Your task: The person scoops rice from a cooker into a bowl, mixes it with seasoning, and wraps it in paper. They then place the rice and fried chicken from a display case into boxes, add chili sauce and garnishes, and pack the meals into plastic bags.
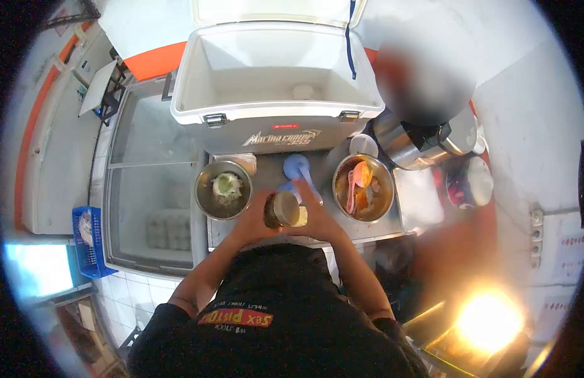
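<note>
In front of my chest, a small round jar-like container (284,209) with a pale tan top and dark side is held between my hands. My left hand (254,219) wraps its left side. From the right, my right hand (318,219) curves around it, thumb low and forefinger stretched forward. A small yellowish patch (301,217) shows between container and right palm. Left of them stands a metal bowl (204,205) of white food topped with pale green. To the right, another metal bowl (385,205) holds orange-brown food, a pink spoon (351,194) and an orange-filled ladle (362,174).
A blue plastic item (296,166) lies beyond my hands on the metal counter (267,165). Behind stands an open white-and-grey cooler box (241,135). A glass-topped chest freezer (154,189) is at left, with a blue basket (89,252). A large steel pot (402,142) stands back right; a bright lamp (490,321) glows.
</note>
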The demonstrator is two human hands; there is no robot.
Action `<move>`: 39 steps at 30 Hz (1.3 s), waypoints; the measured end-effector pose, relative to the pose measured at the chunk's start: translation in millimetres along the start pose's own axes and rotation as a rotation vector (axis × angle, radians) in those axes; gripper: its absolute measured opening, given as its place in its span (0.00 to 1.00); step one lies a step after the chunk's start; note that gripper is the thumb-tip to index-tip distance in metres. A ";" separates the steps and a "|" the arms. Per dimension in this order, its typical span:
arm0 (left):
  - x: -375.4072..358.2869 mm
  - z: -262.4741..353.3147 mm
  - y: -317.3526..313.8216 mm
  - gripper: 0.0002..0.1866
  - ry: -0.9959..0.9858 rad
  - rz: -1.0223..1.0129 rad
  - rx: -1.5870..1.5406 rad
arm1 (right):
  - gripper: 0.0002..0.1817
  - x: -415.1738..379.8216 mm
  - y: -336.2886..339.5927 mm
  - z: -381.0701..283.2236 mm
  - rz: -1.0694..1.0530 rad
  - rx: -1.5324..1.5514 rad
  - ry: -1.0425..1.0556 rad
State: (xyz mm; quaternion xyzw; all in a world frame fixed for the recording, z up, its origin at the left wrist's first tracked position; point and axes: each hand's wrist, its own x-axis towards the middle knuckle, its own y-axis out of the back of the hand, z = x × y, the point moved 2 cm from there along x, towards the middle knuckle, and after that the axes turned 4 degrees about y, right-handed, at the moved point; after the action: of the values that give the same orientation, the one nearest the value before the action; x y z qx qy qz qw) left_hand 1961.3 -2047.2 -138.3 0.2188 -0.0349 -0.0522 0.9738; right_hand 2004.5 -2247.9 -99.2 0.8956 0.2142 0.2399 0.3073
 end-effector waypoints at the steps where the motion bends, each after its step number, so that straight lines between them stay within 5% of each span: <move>1: 0.9 1.1 -2.8 0.51 0.003 -0.042 -0.016 | 0.49 0.4 -2.8 2.9 0.002 -0.001 -0.001; 3: -0.7 -3.2 -7.7 0.52 0.006 -0.083 -0.034 | 0.54 3.3 -10.9 7.5 -0.246 0.281 -0.182; 7: -6.6 -22.7 -19.8 0.49 -0.004 -0.052 0.066 | 0.55 0.1 -31.6 24.9 -0.379 0.113 -0.332; 10: -6.8 -37.5 -22.1 0.49 -0.019 -0.010 0.081 | 0.55 -8.8 -54.6 54.4 -0.228 0.114 -0.233; 15: -9.9 -30.3 26.6 0.41 -0.039 0.341 0.309 | 0.57 34.4 -10.9 95.5 0.012 -0.314 -0.489; 17: -23.6 -64.3 53.7 0.31 0.165 0.637 0.427 | 0.59 57.3 -4.6 108.3 0.019 -0.405 -0.534; 20: -41.7 -79.6 77.2 0.24 0.289 0.722 0.438 | 0.62 73.0 -11.2 134.2 0.076 -0.690 -0.641; 24: -45.2 -79.2 56.9 0.24 0.129 0.447 0.460 | 0.57 72.3 -24.2 160.1 -0.019 -0.716 -0.704; 26: -33.9 -71.7 23.8 0.24 -0.140 0.152 0.572 | 0.57 70.7 -28.1 167.0 -0.031 -0.720 -0.721; 29: -8.7 -71.7 -26.9 0.25 -0.225 0.079 0.635 | 0.50 60.2 -29.6 156.7 0.093 -0.669 -0.706; 31: 5.8 -93.7 -58.3 0.24 -0.285 0.050 0.896 | 0.34 43.5 -28.7 124.4 0.300 -0.576 -0.678; 33: 19.8 -99.1 -67.9 0.24 -0.200 0.013 0.827 | 0.16 7.9 -38.9 109.4 0.250 -0.133 -0.692; 35: 29.2 -91.6 -63.3 0.23 -0.123 -0.026 0.762 | 0.11 -37.9 -68.5 107.0 0.030 -0.109 -0.654; 37: 19.4 -53.6 -32.1 0.20 0.045 0.015 0.679 | 0.17 -71.1 -94.1 107.9 -0.344 0.228 -0.786; 39: -0.6 -28.3 0.4 0.19 0.141 -0.009 0.560 | 0.23 -80.3 -107.9 102.1 -0.411 0.443 -0.791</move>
State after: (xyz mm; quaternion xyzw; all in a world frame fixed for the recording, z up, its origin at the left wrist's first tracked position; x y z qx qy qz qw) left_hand 1963.2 -2034.8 -163.7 0.4822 0.0208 -0.0295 0.8753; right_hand 1972.7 -2258.6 -264.7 0.9010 0.2993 -0.2352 0.2082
